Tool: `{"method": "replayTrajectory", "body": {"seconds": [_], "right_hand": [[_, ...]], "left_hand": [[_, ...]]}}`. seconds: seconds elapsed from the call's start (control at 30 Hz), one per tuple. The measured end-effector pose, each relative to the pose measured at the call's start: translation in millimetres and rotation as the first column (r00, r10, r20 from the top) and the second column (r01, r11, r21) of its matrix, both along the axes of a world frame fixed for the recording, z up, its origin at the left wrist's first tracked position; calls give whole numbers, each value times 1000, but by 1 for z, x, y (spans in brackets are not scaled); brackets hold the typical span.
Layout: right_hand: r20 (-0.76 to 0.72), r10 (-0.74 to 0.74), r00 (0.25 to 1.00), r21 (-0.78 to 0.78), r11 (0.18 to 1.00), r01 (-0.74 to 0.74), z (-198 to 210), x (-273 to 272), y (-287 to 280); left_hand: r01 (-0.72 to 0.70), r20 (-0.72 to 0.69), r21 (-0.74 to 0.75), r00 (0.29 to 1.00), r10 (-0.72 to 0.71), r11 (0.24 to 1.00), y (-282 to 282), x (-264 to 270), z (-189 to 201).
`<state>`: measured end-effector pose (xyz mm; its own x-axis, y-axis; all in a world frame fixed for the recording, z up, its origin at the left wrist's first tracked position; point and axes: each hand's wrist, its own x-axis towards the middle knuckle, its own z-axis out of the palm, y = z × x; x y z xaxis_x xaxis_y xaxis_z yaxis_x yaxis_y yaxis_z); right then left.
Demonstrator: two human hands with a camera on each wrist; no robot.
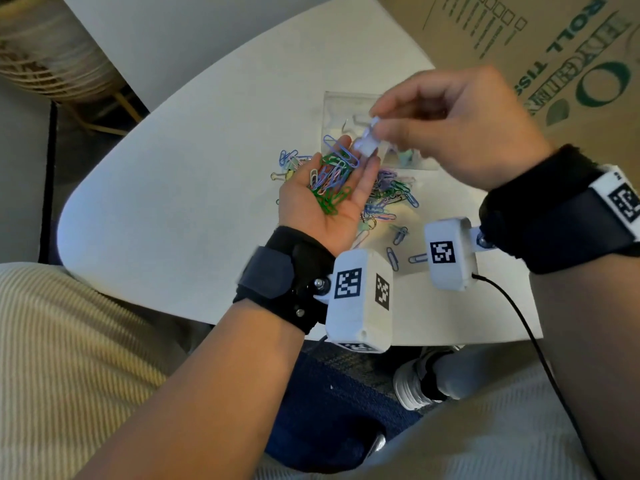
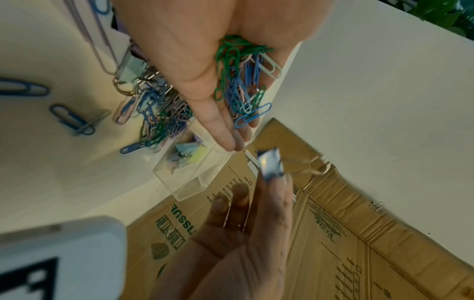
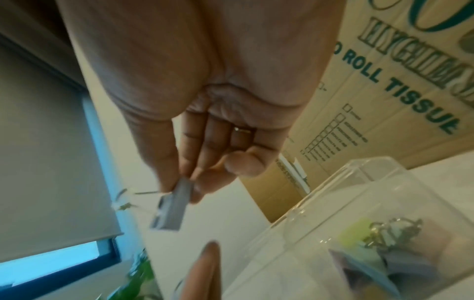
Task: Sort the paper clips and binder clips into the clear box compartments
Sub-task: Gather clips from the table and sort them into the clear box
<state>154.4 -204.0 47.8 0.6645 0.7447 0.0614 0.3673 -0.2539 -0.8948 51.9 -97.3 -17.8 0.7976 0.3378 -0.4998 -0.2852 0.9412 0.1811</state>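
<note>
Clearly the sorting looks early: a few binder clips (image 2: 184, 156) lie in one compartment of the clear box (image 1: 343, 102); many paper clips (image 1: 388, 199) lie loose on the table (image 1: 190, 185); the left hand (image 1: 322, 202), fingers nearly straight, cups a handful of clips (image 1: 330, 178); the right hand (image 1: 460, 133) pinches a pale clip (image 1: 367, 142) just above the left fingertips, near the box.

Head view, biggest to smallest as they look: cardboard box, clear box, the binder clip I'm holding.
1. cardboard box, cut off by the frame
2. clear box, partly hidden by the right hand
3. binder clip
</note>
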Motion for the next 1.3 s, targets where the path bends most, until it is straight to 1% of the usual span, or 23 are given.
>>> {"method": "replayTrajectory", "body": {"seconds": [0.07,0.13,0.2,0.27,0.33,0.4,0.47,0.53,0.63,0.7,0.77,0.83,0.9,0.97,1.07,1.13,1.2,1.27,1.3], "right_hand": [[28,-146,989,43,989,145,0,11,-4],[65,-284,957,44,959,281,-4,21,-10],[105,-377,920,6,925,379,-10,29,-14],[156,-417,896,-55,902,429,-16,33,-16],[238,-371,898,-174,893,415,-18,33,-17],[319,-283,905,-286,881,377,-19,29,-16],[349,-203,915,-296,903,313,-16,22,-12],[330,-126,935,-270,937,222,-11,13,-4],[329,23,944,-307,948,84,-4,-2,5],[351,118,929,-365,931,20,-4,-11,11],[422,198,885,-443,896,11,-8,-20,16],[469,236,851,-465,885,10,-13,-28,21],[455,233,859,-443,896,-8,-17,-34,23],[433,215,876,-426,905,-11,-17,-34,24],[357,149,922,-395,919,4,-12,-29,22],[266,87,960,-341,940,10,-10,-25,20],[129,11,992,-242,970,21,-12,-22,19],[10,-70,998,-118,991,71,-15,-17,20],[-23,-113,993,-71,991,111,-14,-13,21]], "left_hand": [[28,-14,5,1000,-28,1000,1,-2,0],[43,-29,14,999,-42,999,0,-4,0],[63,-42,29,997,-61,998,-1,-4,0],[76,-53,39,996,-74,996,-3,-3,0],[84,-55,48,995,-82,995,-4,-3,-1],[91,-47,53,995,-88,994,-4,-2,-2],[102,-43,59,994,-100,993,-4,-2,-1],[101,-31,65,995,-99,993,-4,-1,-1],[69,-6,92,998,-69,993,-6,0,-2],[58,7,91,998,-59,994,-7,0,-3],[70,-9,85,998,-70,994,-7,1,-3],[91,-21,81,996,-90,992,-6,1,-2],[79,-35,73,996,-76,994,-6,1,-1],[54,-7,71,999,-54,996,-5,-1,-2],[19,18,79,1000,-21,997,-3,-2,-3],[22,4,64,1000,-22,998,-3,-2,-3],[37,-5,74,999,-37,997,-1,-3,-3],[45,2,89,999,-45,995,2,-5,-3],[40,12,79,999,-41,996,6,-6,-4]]}}
